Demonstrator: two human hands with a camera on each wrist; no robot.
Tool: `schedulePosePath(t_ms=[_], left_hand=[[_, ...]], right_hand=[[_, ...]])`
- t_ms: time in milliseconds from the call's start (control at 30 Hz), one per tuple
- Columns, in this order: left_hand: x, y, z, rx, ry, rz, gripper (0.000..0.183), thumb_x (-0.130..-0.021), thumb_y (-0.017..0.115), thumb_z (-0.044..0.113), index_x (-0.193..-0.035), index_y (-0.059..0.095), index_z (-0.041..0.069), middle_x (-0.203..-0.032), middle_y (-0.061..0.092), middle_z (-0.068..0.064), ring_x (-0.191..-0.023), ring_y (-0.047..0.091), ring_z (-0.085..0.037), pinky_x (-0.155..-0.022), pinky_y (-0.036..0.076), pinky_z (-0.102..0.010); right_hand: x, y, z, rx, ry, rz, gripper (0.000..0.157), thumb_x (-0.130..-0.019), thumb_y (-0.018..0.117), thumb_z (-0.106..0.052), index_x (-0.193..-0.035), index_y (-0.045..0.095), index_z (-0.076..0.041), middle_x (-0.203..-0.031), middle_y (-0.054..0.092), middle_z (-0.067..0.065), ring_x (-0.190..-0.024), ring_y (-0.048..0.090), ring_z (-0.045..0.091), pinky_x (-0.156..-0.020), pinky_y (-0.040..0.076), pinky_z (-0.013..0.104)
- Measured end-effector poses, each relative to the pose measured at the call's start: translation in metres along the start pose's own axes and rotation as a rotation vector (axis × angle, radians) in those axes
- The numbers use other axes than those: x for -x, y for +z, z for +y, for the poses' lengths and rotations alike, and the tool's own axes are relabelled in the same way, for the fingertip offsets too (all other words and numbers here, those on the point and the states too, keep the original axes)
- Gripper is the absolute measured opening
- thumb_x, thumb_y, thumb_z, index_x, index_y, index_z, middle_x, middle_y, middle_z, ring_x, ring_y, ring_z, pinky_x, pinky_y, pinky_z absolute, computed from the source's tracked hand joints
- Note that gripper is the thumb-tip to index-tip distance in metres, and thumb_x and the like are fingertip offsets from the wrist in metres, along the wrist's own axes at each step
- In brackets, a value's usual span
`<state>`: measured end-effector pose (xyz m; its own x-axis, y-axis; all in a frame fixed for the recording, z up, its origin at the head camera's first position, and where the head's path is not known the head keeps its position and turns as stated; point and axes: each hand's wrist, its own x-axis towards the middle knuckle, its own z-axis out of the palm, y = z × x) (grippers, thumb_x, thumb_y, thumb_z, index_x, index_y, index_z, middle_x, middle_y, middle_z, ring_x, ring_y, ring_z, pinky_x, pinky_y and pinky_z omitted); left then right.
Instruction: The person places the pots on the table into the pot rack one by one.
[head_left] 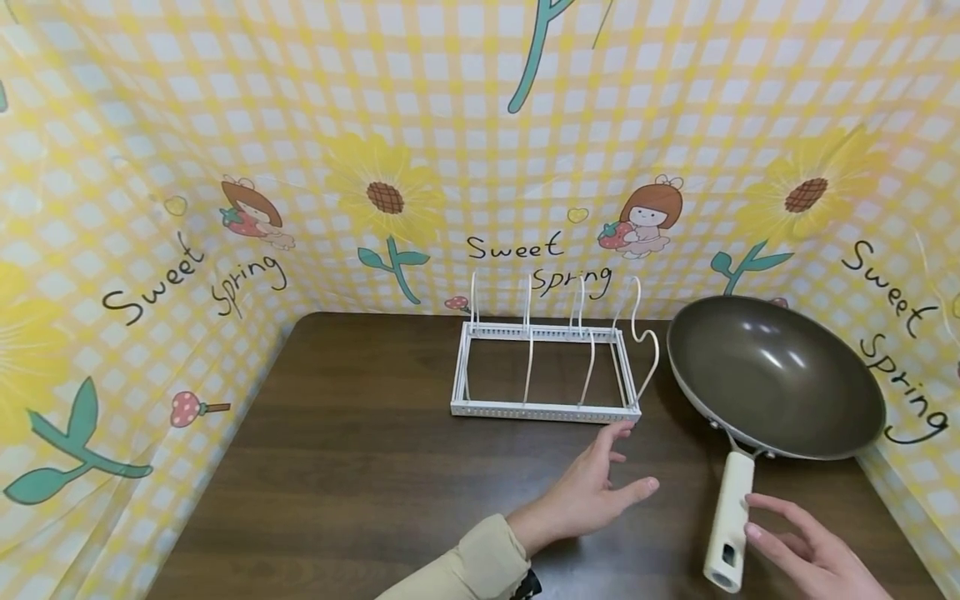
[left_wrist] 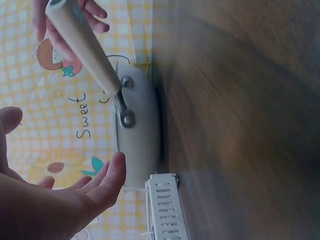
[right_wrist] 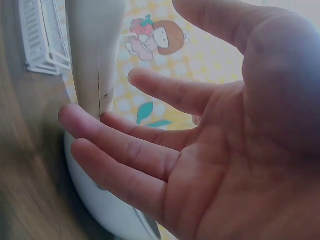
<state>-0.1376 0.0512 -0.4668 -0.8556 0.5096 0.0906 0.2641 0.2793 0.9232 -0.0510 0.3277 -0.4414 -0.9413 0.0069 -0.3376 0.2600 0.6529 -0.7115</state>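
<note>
Right hand (head_left: 828, 558) comes in lowest at the near right, its fingers relaxed and mostly straight, fingertips at the right side of the cream handle (head_left: 732, 508) of a wok-like pan (head_left: 780, 375). They are not wrapped round it, and whether they touch it I cannot tell. Near centre, the left hand (head_left: 581, 500) reaches out of a beige sleeve (head_left: 465, 567), with a dark band (head_left: 528, 585) at the wrist; it is empty, fingers loosely extended and thumb held apart, just by the near right corner of a white rack (head_left: 545, 412).

The pan sits at the far right of the brown wooden table (head_left: 337, 433), dark inside facing up, light outside, handle pointing nearer — riveted on and slanting upward in the left wrist view. Left of the pan and apart from it stands the rack, a rectangular frame with upright wire loops (head_left: 529, 367). Yellow-and-white checked cloth (head_left: 300, 100) — printed with sunflowers and "Sweet Spring" — surrounds the table's far, left and right sides.
</note>
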Motion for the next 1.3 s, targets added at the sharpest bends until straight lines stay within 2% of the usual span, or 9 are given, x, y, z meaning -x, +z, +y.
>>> schedulePosePath(t_ms=[133, 367, 633, 867, 1033, 1133, 1200, 1233, 1300], left_hand=[[0.000, 0.006, 0.002, -0.021, 0.026, -0.026, 0.065, -0.091, 0.064, 0.044, -0.144, 0.031, 0.029, -0.145, 0.041, 0.006, -0.118, 0.051, -0.008, -0.079, 0.049, -0.022], [0.001, 0.018, 0.008, -0.083, 0.068, -0.061, 0.062, -0.091, 0.063, 0.044, -0.143, 0.034, 0.026, -0.142, 0.045, 0.009, -0.114, 0.052, -0.006, -0.075, 0.046, -0.016], [-0.004, 0.025, 0.014, -0.203, 0.150, -0.072, 0.061, -0.092, 0.059, 0.049, -0.142, 0.036, 0.023, -0.120, 0.053, 0.011, -0.098, 0.051, 0.004, -0.079, 0.042, -0.012], [-0.008, 0.024, 0.014, -0.278, 0.173, -0.027, 0.054, -0.096, 0.055, 0.043, -0.141, 0.037, 0.019, -0.122, 0.054, 0.006, -0.094, 0.051, 0.001, -0.079, 0.040, -0.012], [-0.008, 0.023, 0.013, -0.360, 0.159, 0.018, 0.049, -0.095, 0.058, 0.029, -0.138, 0.040, 0.015, -0.124, 0.059, 0.003, -0.096, 0.055, 0.000, -0.080, 0.042, -0.013], [-0.007, 0.024, 0.014, -0.353, 0.114, 0.024, 0.048, -0.095, 0.058, 0.027, -0.138, 0.041, 0.014, -0.124, 0.061, 0.002, -0.098, 0.058, -0.001, -0.081, 0.044, -0.014], [-0.006, 0.025, 0.015, -0.333, 0.075, 0.020, 0.047, -0.095, 0.057, 0.029, -0.137, 0.042, 0.013, -0.123, 0.062, 0.001, -0.098, 0.059, -0.001, -0.081, 0.045, -0.014], [-0.006, 0.025, 0.015, -0.323, 0.056, 0.016, 0.046, -0.096, 0.057, 0.030, -0.136, 0.042, 0.013, -0.123, 0.063, 0.001, -0.099, 0.059, -0.001, -0.081, 0.045, -0.015], [-0.006, 0.025, 0.015, -0.304, 0.014, 0.009, 0.045, -0.097, 0.055, 0.032, -0.136, 0.044, 0.013, -0.120, 0.064, 0.002, -0.097, 0.059, -0.001, -0.080, 0.045, -0.015]], right_hand=[[-0.002, 0.006, -0.007, 0.022, -0.096, 0.023, 0.050, -0.099, 0.055, -0.032, -0.140, 0.040, -0.010, -0.127, 0.058, 0.018, -0.092, 0.063, 0.001, -0.068, 0.046, 0.021], [-0.007, 0.015, -0.026, 0.012, -0.147, 0.009, 0.048, -0.099, 0.055, -0.034, -0.140, 0.039, -0.014, -0.137, 0.049, 0.019, -0.096, 0.060, 0.000, -0.072, 0.049, 0.024], [-0.012, 0.027, -0.040, -0.034, -0.222, 0.003, 0.048, -0.098, 0.056, -0.032, -0.140, 0.038, -0.018, -0.120, 0.064, 0.011, -0.098, 0.062, 0.003, -0.074, 0.050, 0.026], [-0.020, 0.035, -0.042, -0.052, -0.319, 0.086, 0.040, -0.100, 0.054, -0.023, -0.137, 0.044, -0.015, -0.122, 0.062, 0.012, -0.101, 0.060, 0.000, -0.076, 0.049, 0.021], [-0.029, 0.040, -0.037, -0.150, -0.282, 0.173, 0.037, -0.101, 0.051, -0.022, -0.136, 0.045, -0.010, -0.116, 0.061, 0.002, -0.092, 0.066, 0.007, -0.075, 0.052, 0.024], [-0.038, 0.046, -0.033, -0.241, -0.226, 0.246, 0.043, -0.101, 0.051, -0.022, -0.138, 0.039, -0.002, -0.123, 0.055, 0.008, -0.086, 0.067, 0.008, -0.073, 0.054, 0.026], [-0.044, 0.051, -0.031, -0.342, -0.139, 0.263, 0.053, -0.101, 0.050, -0.027, -0.142, 0.030, 0.000, -0.128, 0.050, 0.013, -0.085, 0.067, 0.006, -0.073, 0.053, 0.025], [-0.048, 0.054, -0.030, -0.424, -0.095, 0.260, 0.058, -0.101, 0.049, -0.029, -0.144, 0.025, 0.001, -0.129, 0.048, 0.016, -0.085, 0.067, 0.006, -0.074, 0.053, 0.025], [-0.055, 0.059, -0.029, -0.628, 0.002, 0.237, 0.065, -0.100, 0.048, -0.036, -0.145, 0.016, -0.002, -0.128, 0.049, 0.011, -0.087, 0.066, 0.006, -0.076, 0.054, 0.026]])
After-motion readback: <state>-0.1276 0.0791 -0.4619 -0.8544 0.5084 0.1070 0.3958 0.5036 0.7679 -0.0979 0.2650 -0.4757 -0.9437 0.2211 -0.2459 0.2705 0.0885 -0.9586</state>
